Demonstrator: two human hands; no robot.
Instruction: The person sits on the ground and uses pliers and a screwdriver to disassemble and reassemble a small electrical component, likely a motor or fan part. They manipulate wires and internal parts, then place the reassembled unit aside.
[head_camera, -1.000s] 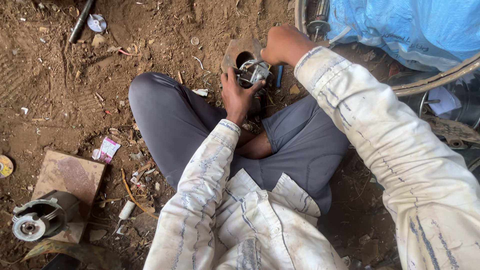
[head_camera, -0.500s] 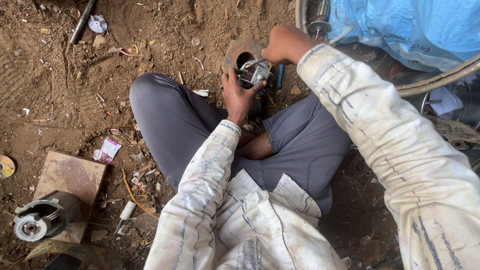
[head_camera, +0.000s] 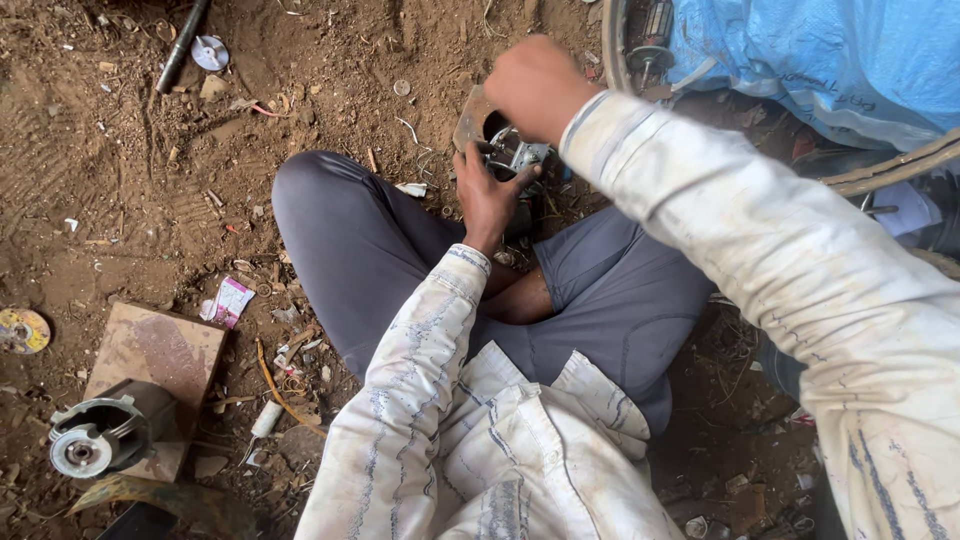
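- Close under the camera, a grey motor housing (head_camera: 100, 440) lies on its side against a brown block (head_camera: 165, 355) on the dirt at lower left, well apart from both hands.
- Between the crossed legs, the left hand (head_camera: 487, 195) reaches forward, palm up against a small silver metal part (head_camera: 515, 155); its fingers curl round the part's near side, the thumb pressing on the right edge, so the hand grips it.
- Just above, the right hand (head_camera: 535, 85) hovers as a closed fist over the same part, knuckles upward; whether its fingers pinch anything I cannot tell, since they are hidden beneath the fist.
- Behind the part, a rusty round plate (head_camera: 472, 115) stands touching it.
- Farther off, a dark rod (head_camera: 180, 45) and a small silver disc (head_camera: 210, 52) lie on the ground at top left, and a blue tarp (head_camera: 800, 50) covers the top right.
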